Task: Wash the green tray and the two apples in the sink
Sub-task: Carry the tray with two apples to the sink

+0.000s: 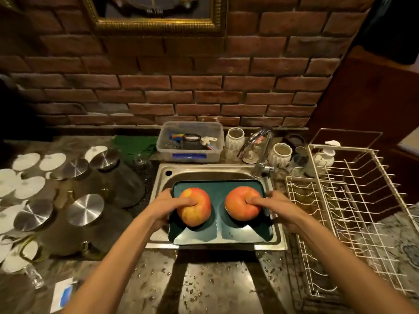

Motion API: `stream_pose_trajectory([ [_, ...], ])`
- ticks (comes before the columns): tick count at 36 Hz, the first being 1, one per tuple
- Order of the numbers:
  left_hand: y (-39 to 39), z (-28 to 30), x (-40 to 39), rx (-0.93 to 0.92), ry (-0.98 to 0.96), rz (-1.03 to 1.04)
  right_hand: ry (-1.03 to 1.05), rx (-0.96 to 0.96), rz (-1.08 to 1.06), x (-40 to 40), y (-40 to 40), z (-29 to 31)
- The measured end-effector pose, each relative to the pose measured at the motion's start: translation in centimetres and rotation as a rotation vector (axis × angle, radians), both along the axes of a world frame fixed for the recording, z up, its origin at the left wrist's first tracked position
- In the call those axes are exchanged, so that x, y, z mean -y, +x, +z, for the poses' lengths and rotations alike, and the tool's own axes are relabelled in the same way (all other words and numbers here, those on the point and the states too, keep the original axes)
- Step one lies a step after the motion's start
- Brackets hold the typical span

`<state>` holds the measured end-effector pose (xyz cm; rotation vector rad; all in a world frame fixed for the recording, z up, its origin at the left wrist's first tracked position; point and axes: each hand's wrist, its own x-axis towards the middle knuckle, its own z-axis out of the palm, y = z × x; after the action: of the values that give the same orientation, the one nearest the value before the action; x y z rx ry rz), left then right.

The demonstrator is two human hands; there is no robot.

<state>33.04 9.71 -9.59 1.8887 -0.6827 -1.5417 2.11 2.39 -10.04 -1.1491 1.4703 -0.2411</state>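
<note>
A dark green tray (218, 232) sits over the steel sink (159, 180), and two red-orange apples lie on it. My left hand (163, 206) grips the tray's left edge, its thumb pressing on the left apple (195, 216). My right hand (278, 206) grips the tray's right edge, its thumb pressing on the right apple (238, 211). The fingers under the tray are hidden. No water runs from the tap (260, 146), which stands at the sink's back right.
A white wire dish rack (340, 211) stands right of the sink. Several dark jars with steel lids (86, 209) and white plates (29, 186) crowd the left counter. A clear plastic box (190, 141) and white cups (235, 137) line the brick wall. The front counter is wet.
</note>
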Motion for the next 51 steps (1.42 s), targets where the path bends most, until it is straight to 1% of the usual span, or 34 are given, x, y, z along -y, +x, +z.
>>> stream_pose_trajectory([
  [8, 1.6, -6.0, 2.7, -0.055, -0.043, 0.007, 0.022, 0.031, -0.080, 1.3, 2.1, -4.3],
  [16, 2.8, -12.1, 6.5, -0.075, -0.012, 0.013, 0.049, 0.012, -0.128, 5.4, 3.5, -10.2],
  [20, 3.0, -15.0, 8.3, -0.077, -0.008, 0.029, 0.078, 0.042, -0.171, 7.5, 4.0, -13.4],
  [23, 3.1, -17.2, 9.5, -0.054, 0.022, 0.041, 0.108, 0.039, -0.173, 8.6, 4.3, -16.0],
  [33, 3.5, -24.9, 12.3, -0.095, 0.121, 0.050, 0.183, 0.001, -0.183, 11.4, 4.7, -23.7],
  [41, 3.5, -28.9, 13.4, -0.117, 0.124, 0.053, 0.225, 0.018, -0.183, 12.4, 5.0, -27.1],
  [51, 3.6, -31.0, 14.2, -0.094, 0.117, 0.016, 0.201, 0.061, -0.197, 12.8, 4.6, -30.2],
])
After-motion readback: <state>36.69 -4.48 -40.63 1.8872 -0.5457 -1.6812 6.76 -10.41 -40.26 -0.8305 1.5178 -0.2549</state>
